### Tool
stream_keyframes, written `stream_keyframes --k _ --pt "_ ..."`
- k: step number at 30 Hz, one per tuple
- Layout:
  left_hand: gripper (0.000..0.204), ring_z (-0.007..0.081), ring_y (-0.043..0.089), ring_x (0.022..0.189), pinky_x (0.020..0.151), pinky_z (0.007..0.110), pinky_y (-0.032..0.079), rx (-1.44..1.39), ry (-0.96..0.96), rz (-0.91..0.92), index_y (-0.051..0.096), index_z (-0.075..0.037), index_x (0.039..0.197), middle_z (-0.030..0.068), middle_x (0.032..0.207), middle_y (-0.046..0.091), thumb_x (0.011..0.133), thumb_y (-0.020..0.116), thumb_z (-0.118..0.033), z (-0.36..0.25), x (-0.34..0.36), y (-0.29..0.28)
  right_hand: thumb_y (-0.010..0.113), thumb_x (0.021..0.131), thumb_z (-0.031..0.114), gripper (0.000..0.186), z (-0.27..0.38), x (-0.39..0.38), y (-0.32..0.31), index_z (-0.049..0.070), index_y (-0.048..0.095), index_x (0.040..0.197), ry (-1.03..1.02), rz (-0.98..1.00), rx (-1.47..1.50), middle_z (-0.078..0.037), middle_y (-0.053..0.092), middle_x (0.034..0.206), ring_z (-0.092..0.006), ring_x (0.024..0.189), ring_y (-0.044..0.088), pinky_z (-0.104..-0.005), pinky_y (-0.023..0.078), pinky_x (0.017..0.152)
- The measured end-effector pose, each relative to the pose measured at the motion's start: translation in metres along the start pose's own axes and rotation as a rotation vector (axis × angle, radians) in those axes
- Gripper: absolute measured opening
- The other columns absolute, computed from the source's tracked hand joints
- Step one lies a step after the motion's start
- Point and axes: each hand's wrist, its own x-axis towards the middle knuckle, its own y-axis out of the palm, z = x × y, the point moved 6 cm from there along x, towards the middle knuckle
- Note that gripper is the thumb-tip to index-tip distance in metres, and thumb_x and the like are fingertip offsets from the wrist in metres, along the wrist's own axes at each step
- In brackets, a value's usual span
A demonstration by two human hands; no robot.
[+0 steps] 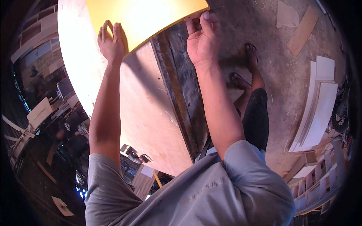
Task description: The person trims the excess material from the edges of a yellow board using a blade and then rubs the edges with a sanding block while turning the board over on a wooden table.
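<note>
Panel (151,27), glossy and yellow, is over the far part of the plywood tabletop (147,109), its right corner reaching out past the tabletop's right edge. Its near edge slants away from me, left to right. It runs out of view at the far side, so I cannot tell which way its long axis lies. My left hand (112,47) is palm down at the panel's left edge, fingers spread over the yellow face. My right hand (203,45), palm up, is beyond the tabletop's right edge, fingers curled at the panel's overhanging corner; their tips are partly hidden, and I cannot tell whether they grip.

Along the tabletop's right side runs a dark, worn beam (175,84), and my right forearm (218,100) screens part of what lies beyond it. Glare washes out the tabletop's far left. Beside its near end sits one tool (132,153), too small to make out, with one yellow strip (157,179) nearby.

On the floor (279,81) right of the tabletop I count two sandalled feet (252,54), one pale offcut (287,16), one brown board (302,32) and at least two overlapping white boards (325,109).
</note>
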Motion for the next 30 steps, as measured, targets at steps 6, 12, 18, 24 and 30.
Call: stream_keyframes --k 6,12,18,24,30 --pt "0.068 0.0324 0.033 0.146 0.118 0.046 0.029 0.008 0.0 -0.003 0.052 -0.022 0.146 0.0158 0.155 0.04 0.094 0.053 -0.065 0.002 0.001 0.0 0.07 0.094 0.008 0.012 0.003 0.004 -0.001 0.01 0.06 0.099 -0.033 0.066 -0.049 -0.004 0.065 0.107 -0.0183 0.101 0.068 -0.0414 0.064 0.09" --pt "0.069 0.0324 0.033 0.146 0.118 0.046 0.029 0.018 -0.012 0.004 0.052 -0.022 0.147 0.0163 0.155 0.04 0.093 0.053 -0.066 0.001 0.0 0.0 0.071 0.093 0.008 0.016 0.005 0.006 -0.003 0.011 0.059 0.102 -0.038 0.071 -0.071 -0.005 0.066 0.106 -0.019 0.1 0.069 -0.0439 0.066 0.087" --pt "0.069 0.0327 0.033 0.146 0.118 0.047 0.029 0.02 -0.012 0.0 0.052 -0.022 0.146 0.0166 0.155 0.04 0.093 0.052 -0.067 -0.002 -0.002 -0.001 0.072 0.093 0.009 0.017 0.005 0.009 -0.003 0.011 0.059 0.103 -0.049 0.099 -0.088 -0.005 0.067 0.106 -0.0189 0.1 0.069 -0.0441 0.066 0.086" --pt "0.07 0.0325 0.033 0.146 0.118 0.047 0.029 0.007 -0.009 0.003 0.052 -0.022 0.146 0.0167 0.154 0.04 0.093 0.052 -0.068 0.0 0.0 -0.001 0.072 0.093 0.009 0.016 0.009 0.009 0.0 0.011 0.059 0.102 -0.051 0.114 -0.102 -0.004 0.067 0.106 -0.0166 0.099 0.068 -0.0434 0.066 0.085" --pt "0.071 0.0323 0.033 0.146 0.118 0.047 0.029 0.017 -0.023 0.004 0.051 -0.023 0.146 0.0158 0.155 0.04 0.093 0.052 -0.069 -0.001 -0.001 -0.001 0.07 0.094 0.008 0.017 0.016 0.016 -0.004 0.011 0.059 0.106 -0.111 0.169 -0.248 -0.003 0.066 0.107 -0.0168 0.099 0.067 -0.0447 0.065 0.084"
